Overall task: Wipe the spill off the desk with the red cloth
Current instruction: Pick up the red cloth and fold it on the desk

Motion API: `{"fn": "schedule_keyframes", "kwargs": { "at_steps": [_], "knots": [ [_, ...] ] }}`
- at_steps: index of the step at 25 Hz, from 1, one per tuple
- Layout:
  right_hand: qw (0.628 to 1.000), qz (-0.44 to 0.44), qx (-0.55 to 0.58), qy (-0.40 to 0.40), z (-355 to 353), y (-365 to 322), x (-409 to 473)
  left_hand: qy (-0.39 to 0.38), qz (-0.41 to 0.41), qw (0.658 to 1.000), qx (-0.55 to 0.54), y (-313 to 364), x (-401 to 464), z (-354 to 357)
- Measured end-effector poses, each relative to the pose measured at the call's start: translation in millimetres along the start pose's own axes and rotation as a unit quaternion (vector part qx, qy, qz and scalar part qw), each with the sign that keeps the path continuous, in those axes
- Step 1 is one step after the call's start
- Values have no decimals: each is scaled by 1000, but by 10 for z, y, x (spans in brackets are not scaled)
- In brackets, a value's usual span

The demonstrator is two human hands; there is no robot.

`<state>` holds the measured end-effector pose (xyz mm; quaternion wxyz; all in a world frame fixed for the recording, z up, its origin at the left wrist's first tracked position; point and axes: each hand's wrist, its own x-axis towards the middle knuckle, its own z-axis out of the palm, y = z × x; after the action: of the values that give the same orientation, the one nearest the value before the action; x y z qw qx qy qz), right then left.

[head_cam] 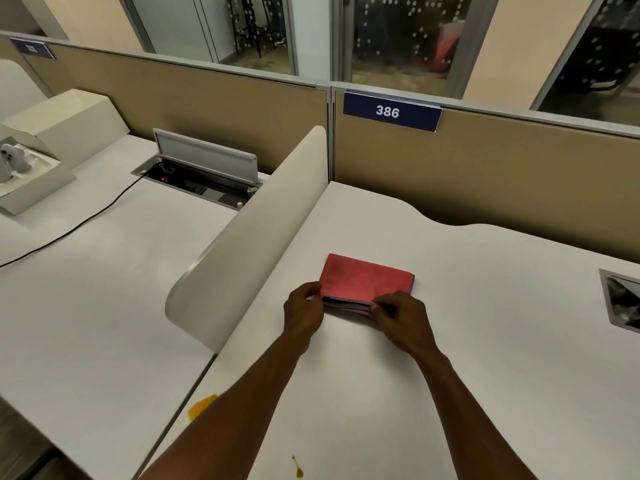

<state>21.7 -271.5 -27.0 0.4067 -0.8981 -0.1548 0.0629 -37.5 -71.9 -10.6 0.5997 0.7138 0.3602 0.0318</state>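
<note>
A folded red cloth [363, 280] lies flat on the white desk [485, 323], roughly at its middle. My left hand [303, 311] pinches the cloth's near left corner and my right hand [401, 322] pinches its near right corner. A yellow-orange spill [201, 405] sits at the desk's left edge close to me, partly hidden by my left forearm. A smaller streak of the same spill [298, 467] lies between my forearms at the bottom of the view.
A curved cream divider [249, 244] stands along the desk's left side. Beyond it is a neighbouring desk with an open cable hatch [204, 171], a black cable [69, 230] and a white box [31, 161]. A metal hatch [623, 299] is at the right edge. Tan partition behind.
</note>
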Motion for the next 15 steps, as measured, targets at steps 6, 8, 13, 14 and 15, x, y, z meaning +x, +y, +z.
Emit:
{"fn": "schedule_keyframes", "kwargs": {
  "at_steps": [6, 8, 13, 14, 15],
  "knots": [
    [993, -99, -27, -51, 167, -404, -80, -5, -52, 994, -92, -100, -103, -69],
    [990, -125, 0, -63, 287, -485, -106, -23, -45, 994, -95, -134, -154, -81],
    [978, 16, 197, -64, 227, -553, -170, -26, -47, 994, -92, -116, -263, -188],
    [969, 55, 234, -65, 174, -581, -186, -21, -65, 994, -90, -115, -286, -215],
    [960, 83, 263, -57, 117, -603, -189, -19, -80, 993, -81, -119, -300, -245]
  ]
}}
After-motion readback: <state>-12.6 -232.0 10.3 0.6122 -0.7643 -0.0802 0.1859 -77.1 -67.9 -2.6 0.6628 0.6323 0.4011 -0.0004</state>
